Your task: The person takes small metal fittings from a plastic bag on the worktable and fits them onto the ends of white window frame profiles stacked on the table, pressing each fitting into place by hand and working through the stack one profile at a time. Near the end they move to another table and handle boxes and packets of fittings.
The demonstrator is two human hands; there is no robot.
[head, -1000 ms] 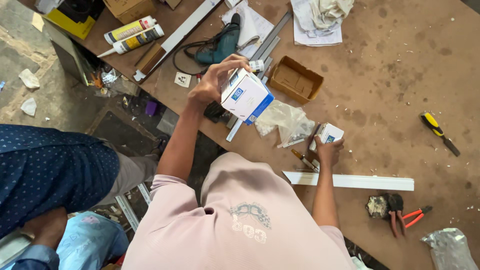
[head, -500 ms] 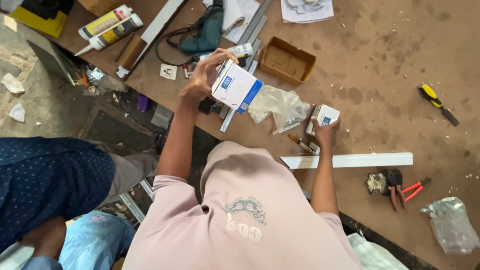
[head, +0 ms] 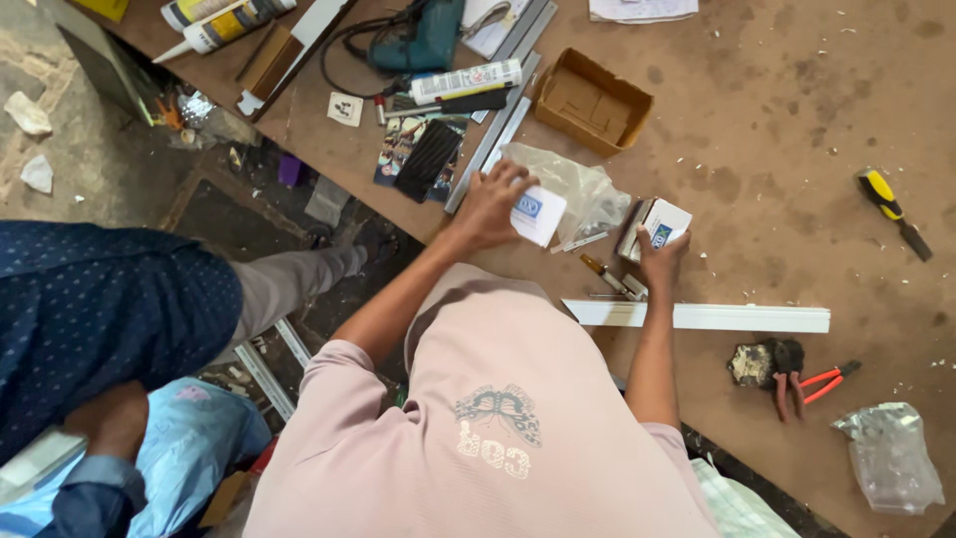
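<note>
Brown dusty workbench (head: 797, 120) stands above a littered concrete floor (head: 90, 179).

A large brown fibreboard worktop (head: 797, 130) is seen running diagonally across the upper right, its surface being dusted with pale shavings and marked with darker stains. Its near edge is being cut across by the lower frame. Beyond the far edge, at the upper left, a rough grey concrete floor (head: 90, 179) is being shown, strewn with crumpled white paper scraps (head: 30, 115) and small coloured debris. A darker square recess (head: 234, 214) is seen sunk in the floor just beside the worktop. Pale metal rails (head: 264, 364) are lying on the ground lower down. Everything is being lit by soft, even daylight, with only faint shadows being cast.
</note>
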